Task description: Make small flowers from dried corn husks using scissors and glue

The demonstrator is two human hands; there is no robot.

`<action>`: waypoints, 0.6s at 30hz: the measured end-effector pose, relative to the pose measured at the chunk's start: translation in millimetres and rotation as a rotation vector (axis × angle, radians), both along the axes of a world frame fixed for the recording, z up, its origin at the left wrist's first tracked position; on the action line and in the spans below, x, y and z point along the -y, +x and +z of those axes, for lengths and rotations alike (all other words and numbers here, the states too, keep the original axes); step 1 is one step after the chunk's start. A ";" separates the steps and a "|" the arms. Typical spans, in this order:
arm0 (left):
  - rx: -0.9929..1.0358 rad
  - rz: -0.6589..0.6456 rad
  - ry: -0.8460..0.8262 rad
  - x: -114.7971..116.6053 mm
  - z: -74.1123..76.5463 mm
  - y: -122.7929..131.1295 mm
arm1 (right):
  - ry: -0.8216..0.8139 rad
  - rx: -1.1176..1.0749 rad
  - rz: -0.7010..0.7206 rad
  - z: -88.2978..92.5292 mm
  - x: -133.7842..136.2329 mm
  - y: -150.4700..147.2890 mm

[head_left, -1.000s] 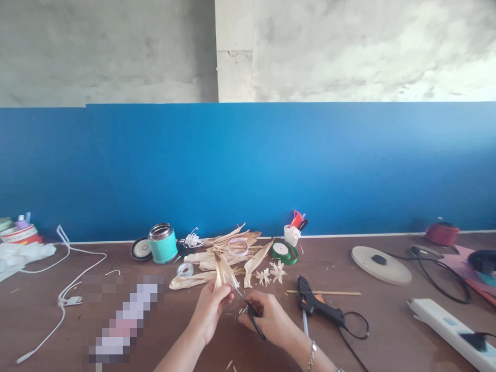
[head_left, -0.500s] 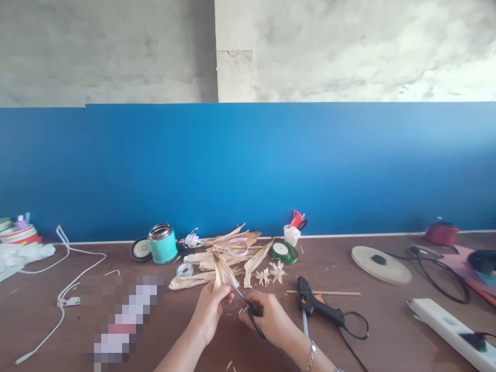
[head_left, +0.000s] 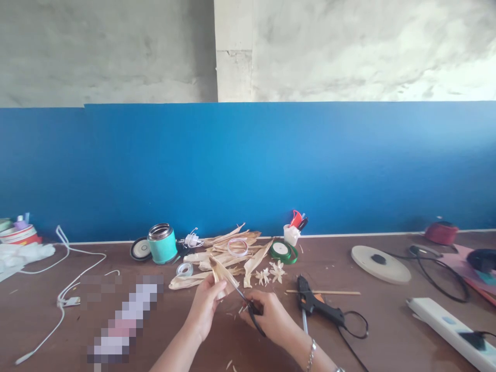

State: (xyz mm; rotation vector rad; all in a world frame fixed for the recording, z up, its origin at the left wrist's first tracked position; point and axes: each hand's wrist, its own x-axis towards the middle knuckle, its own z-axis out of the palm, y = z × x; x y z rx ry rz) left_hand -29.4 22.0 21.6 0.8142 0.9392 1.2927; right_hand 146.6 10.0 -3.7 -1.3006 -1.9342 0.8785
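The left hand (head_left: 205, 306) pinches a dry husk (head_left: 222, 273). The right hand (head_left: 272, 316) holds scissors (head_left: 251, 310) — a glue gun (head_left: 318, 306) lies at its three o'clock.

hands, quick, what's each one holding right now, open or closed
Left hand: closed, holding a dry husk.
Right hand: closed, holding scissors.

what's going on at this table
A person's left hand pinches a pale dried leaf, while the right hand holds dark-handled scissors, their blades up at the leaf's right edge. Just beyond the hands lie a pile of similar leaves and two pale flower shapes. A black glue gun rests on the table to the right, with neither hand on it.
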 end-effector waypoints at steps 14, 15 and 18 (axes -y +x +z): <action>-0.003 0.010 -0.022 -1.5 -3.4 1.1 | 0.016 0.037 -0.017 5.1 0.8 -0.9; 0.000 0.009 -0.023 -1.9 -4.2 1.0 | 0.015 0.035 -0.016 5.6 1.0 -1.0; 0.020 0.002 -0.034 -2.9 -7.5 0.7 | 0.010 0.028 -0.018 7.1 1.0 -1.4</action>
